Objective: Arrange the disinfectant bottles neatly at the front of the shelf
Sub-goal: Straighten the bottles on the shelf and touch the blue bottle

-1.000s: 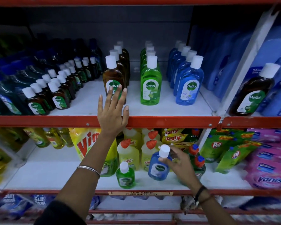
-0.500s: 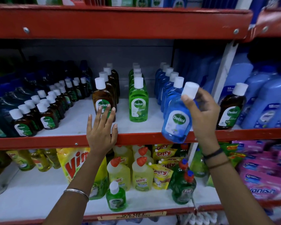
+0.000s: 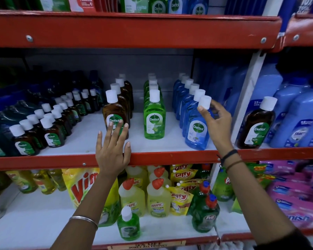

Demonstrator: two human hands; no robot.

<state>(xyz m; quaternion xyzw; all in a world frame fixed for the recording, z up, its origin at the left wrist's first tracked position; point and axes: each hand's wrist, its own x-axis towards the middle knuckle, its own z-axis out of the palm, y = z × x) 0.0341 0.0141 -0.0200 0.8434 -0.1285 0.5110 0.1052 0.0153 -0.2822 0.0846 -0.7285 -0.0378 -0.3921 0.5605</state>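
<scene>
A blue Dettol bottle (image 3: 197, 130) stands at the front of the blue row on the middle shelf (image 3: 170, 156), near the red edge. My right hand (image 3: 216, 123) grips it by its white cap and shoulder. Left of it run a green Dettol row (image 3: 154, 120) and a brown Dettol row (image 3: 114, 118). My left hand (image 3: 112, 150) rests flat, fingers spread, on the shelf edge just in front of the first brown bottle. A small green Dettol bottle (image 3: 128, 225) stands alone at the front of the lower shelf.
Several small brown Dettol bottles (image 3: 49, 127) fill the left of the middle shelf. A brown Dettol bottle (image 3: 257, 123) and large blue bottles (image 3: 300, 120) stand beyond the white upright (image 3: 246, 98). Below are Harpic bottles (image 3: 157, 199), a Vim pouch (image 3: 83, 188), Pril bottles (image 3: 204, 213) and pink packs (image 3: 296, 199).
My right hand lifted the blue bottle from the lower shelf up to the middle shelf and set it at the front of the blue row. The left hand stayed on the shelf edge.
</scene>
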